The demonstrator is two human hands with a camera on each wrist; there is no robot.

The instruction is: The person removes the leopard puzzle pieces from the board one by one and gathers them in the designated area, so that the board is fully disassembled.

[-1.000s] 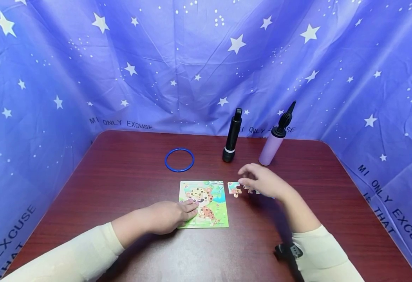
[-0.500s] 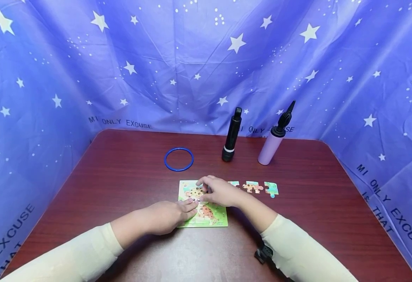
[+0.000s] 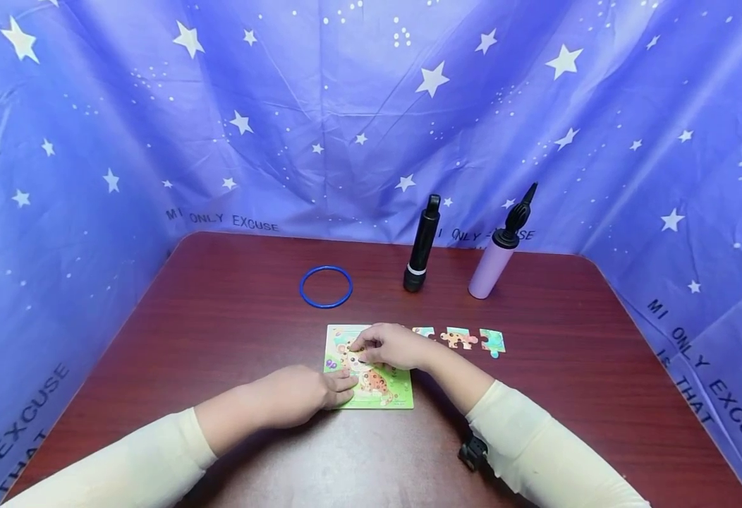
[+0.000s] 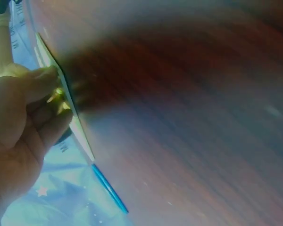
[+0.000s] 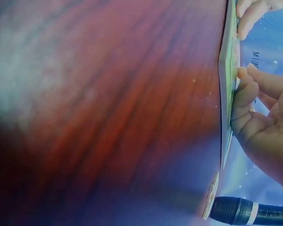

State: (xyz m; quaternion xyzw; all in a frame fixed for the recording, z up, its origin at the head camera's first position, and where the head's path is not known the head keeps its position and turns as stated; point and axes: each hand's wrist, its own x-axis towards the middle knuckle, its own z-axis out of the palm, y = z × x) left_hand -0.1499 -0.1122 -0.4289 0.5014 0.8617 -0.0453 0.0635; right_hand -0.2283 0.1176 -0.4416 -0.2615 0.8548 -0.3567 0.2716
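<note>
A square jigsaw board (image 3: pixel 400 401) with a spotted leopard cub on green lies at the middle of the table. On its lower left part rest the fingertips of my left hand (image 3: pixel 304 394), straight and close together; the left wrist view shows this hand (image 4: pixel 23 113) at the board's edge. My right hand (image 3: pixel 398 346) reaches over the board from the right, thumb and index finger bent down onto the cub's face. In the right wrist view this hand (image 5: pixel 264 113) has its fingertips at the board surface; whether a piece is between them I cannot tell.
Right of the board lie a middle jigsaw piece (image 3: pixel 458 337), a blue-green piece (image 3: pixel 493 341) and a partly covered piece (image 3: pixel 424 331). Behind stand a black flashlight-like cylinder (image 3: pixel 423 247) and a purple hand pump (image 3: pixel 493 267). A blue ring (image 3: pixel 302 299) lies at back left.
My right hand has come left from the loose pieces onto the board. The left fingers have shifted slightly down, uncovering a purple patch. The loose pieces now show from under the right hand.
</note>
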